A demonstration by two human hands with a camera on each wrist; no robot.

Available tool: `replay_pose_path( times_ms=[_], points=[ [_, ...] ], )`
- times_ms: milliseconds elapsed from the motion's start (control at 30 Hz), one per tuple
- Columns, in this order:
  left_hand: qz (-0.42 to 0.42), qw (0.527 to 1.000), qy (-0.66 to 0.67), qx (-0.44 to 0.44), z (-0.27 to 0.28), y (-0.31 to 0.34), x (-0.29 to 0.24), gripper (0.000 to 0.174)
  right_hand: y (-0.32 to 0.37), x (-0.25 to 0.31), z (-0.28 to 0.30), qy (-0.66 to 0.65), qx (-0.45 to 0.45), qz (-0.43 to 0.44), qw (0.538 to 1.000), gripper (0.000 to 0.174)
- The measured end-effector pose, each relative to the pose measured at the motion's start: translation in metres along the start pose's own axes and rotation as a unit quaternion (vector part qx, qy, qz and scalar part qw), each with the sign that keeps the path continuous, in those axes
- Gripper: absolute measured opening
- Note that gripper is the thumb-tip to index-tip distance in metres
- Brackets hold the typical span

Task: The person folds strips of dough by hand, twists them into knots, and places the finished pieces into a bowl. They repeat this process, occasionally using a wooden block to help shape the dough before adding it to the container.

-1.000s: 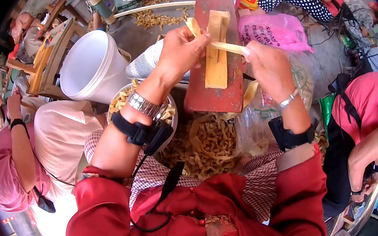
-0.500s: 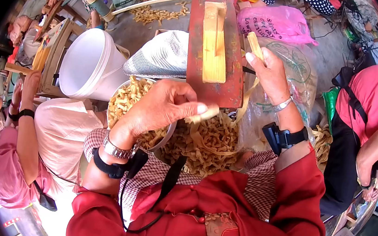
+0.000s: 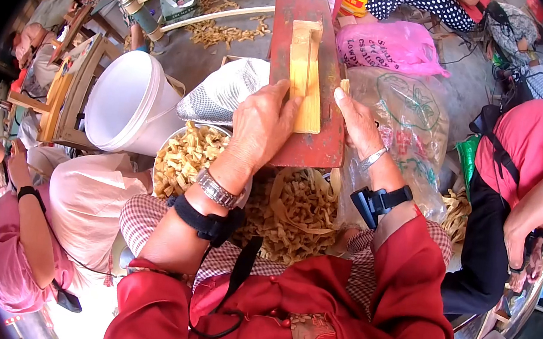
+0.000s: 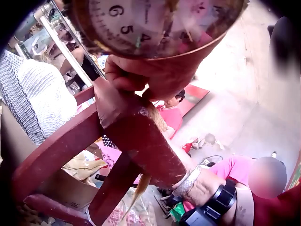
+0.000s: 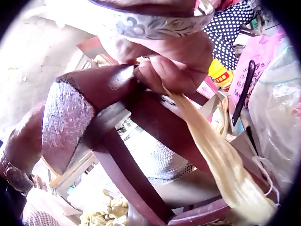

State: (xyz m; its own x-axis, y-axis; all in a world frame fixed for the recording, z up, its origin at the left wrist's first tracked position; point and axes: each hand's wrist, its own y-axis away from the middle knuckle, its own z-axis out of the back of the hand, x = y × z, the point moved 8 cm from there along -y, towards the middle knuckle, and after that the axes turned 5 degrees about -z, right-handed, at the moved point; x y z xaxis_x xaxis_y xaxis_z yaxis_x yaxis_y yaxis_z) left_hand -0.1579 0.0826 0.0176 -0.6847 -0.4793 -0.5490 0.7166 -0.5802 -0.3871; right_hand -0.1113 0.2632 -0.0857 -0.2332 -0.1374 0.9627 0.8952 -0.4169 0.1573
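Note:
A long pale-yellow strip [image 5: 211, 146] hangs from my right hand [image 3: 357, 122], its short end poking up past the thumb at the bench's right edge. My left hand [image 3: 261, 127] rests at the left edge of the red wooden bench [image 3: 284, 57], fingers bent. Its thumb lies against a yellow wooden piece [image 3: 305, 110] that has a narrow raised bar along it. I cannot tell whether the left fingers pinch anything. Left of the bench, a bowl holds short yellow folded pieces [image 3: 193, 154]. More brownish-yellow pieces [image 3: 304, 210] fill the space between my knees.
A white bucket [image 3: 125, 99] and a white mesh sack [image 3: 227, 91] stand to the left. To the right lie a clear plastic bag [image 3: 404, 118] and a pink bag [image 3: 386, 45]. People sit close on both sides. Loose yellow pieces [image 3: 227, 29] cover the floor ahead.
My hands held a strip across the wooden piece, then parted. The left carried a short piece down over the pile and is back at the bench without it showing. The right moved down with the strip.

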Motion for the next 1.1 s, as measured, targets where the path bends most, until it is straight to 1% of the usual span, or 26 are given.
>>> replay_pose_path(
  times_ms=[33,100,167,200,267,300,400,433,533,567,667,767,867,933,967,1033,1067,1100],
  points=[
    [-0.004,1.000,-0.018,-0.005,0.000,0.001,-0.002,0.025,0.004,0.001,0.000,0.011,0.008,-0.025,1.000,0.058],
    [-0.013,0.998,-0.053,-0.013,0.000,0.002,-0.006,0.025,0.009,0.003,0.001,0.034,0.000,-0.020,0.999,0.056],
    [0.004,0.998,-0.059,0.005,0.000,0.003,-0.009,0.031,0.015,0.014,0.003,0.059,-0.033,0.041,0.997,0.050],
    [0.012,0.998,-0.062,0.015,0.000,0.004,-0.010,0.033,0.018,0.017,0.011,0.066,-0.080,0.054,0.993,0.047],
    [0.016,0.997,-0.064,0.026,-0.002,0.005,-0.010,0.032,0.030,0.038,0.021,0.078,-0.171,0.077,0.979,0.040],
    [0.018,0.997,-0.066,0.031,-0.002,0.005,-0.010,0.032,0.030,0.048,0.022,0.056,-0.195,0.131,0.970,0.032],
    [-0.001,0.997,-0.073,0.001,-0.003,0.007,-0.014,0.029,0.029,0.066,0.004,0.102,-0.114,0.108,0.982,0.030],
    [-0.001,0.997,-0.078,0.006,-0.004,0.008,-0.016,0.029,0.027,0.066,-0.002,0.144,-0.098,0.118,0.978,0.028],
    [0.008,0.996,-0.089,0.016,-0.009,0.016,-0.020,0.026,0.032,0.063,-0.003,0.110,-0.084,0.139,0.981,0.027],
    [0.009,0.996,-0.091,0.012,-0.010,0.018,-0.021,0.026,0.038,0.066,-0.004,0.112,-0.087,0.157,0.977,0.027],
    [0.010,0.996,-0.088,0.015,-0.013,0.024,-0.026,0.022,0.052,0.066,-0.002,0.107,-0.100,0.174,0.974,0.028],
    [0.012,0.996,-0.081,0.025,-0.014,0.031,-0.032,0.023,0.060,0.053,-0.001,0.125,-0.058,0.096,0.986,0.030],
    [0.006,0.996,-0.080,0.036,-0.013,0.037,-0.036,0.026,0.083,0.064,0.001,0.100,-0.104,0.248,0.958,0.034],
    [0.005,0.995,-0.084,0.044,-0.013,0.040,-0.039,0.025,0.091,0.052,0.008,0.021,-0.053,0.134,0.989,0.033],
    [0.010,0.996,-0.084,0.040,-0.012,0.041,-0.039,0.025,0.097,0.048,0.010,-0.019,-0.027,0.076,0.997,0.034],
    [0.019,0.996,-0.084,0.034,-0.010,0.046,-0.039,0.025,0.110,0.050,0.013,-0.060,-0.010,0.086,0.994,0.033],
    [0.017,0.998,-0.055,0.021,-0.007,0.049,-0.042,0.025,0.118,0.051,0.014,-0.081,-0.003,0.090,0.993,0.034],
    [0.015,1.000,-0.026,0.008,-0.003,0.055,-0.043,0.025,0.126,0.053,0.015,-0.085,-0.008,0.090,0.992,0.030]
  ],
)
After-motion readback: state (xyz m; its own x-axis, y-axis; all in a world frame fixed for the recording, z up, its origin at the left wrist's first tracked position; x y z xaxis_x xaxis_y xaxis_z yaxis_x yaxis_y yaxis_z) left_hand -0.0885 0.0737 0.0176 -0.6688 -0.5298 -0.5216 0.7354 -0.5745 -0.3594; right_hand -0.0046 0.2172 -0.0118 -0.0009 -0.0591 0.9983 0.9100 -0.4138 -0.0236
